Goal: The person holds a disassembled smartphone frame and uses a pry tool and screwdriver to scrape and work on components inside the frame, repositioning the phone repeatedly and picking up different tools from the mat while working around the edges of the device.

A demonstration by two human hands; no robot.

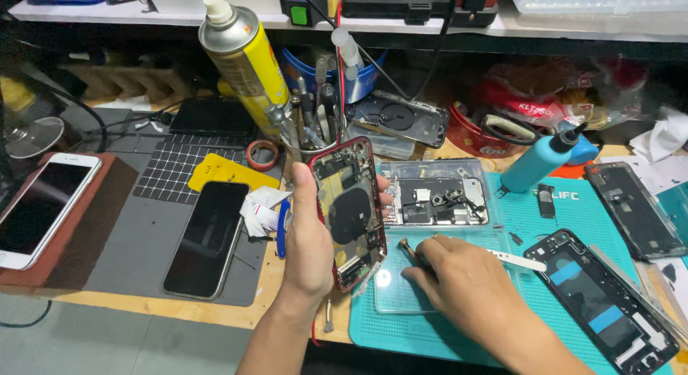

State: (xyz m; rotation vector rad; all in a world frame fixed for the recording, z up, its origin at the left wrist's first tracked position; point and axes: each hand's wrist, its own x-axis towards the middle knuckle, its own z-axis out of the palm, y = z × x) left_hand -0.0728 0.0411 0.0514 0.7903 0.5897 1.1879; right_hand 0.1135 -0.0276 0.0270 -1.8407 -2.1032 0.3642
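Behind your hands: yellow spray can [240, 52] upright | left hand [308, 239] clasps red phone housing [349, 211] | right hand [466, 282] pinches screwdriver [416, 254] over teal mat [444, 325]

Opened phone housing [349, 211] upright in the left hand [307, 249] at centre, above the surface [215, 310]; right hand [459, 278] just right of it, resting on a mat [430, 332] over a clear plate [394, 292]. Left of the housing, a phone [206, 239] flat on a gridded pad [143, 239], another phone [39, 206] further left. Behind, a spray can [240, 52] and tool cup [315, 131]; parts tray [433, 192] behind the right hand, squeeze bottle [541, 160] and two phone frames [609, 303] [634, 210] to the right.
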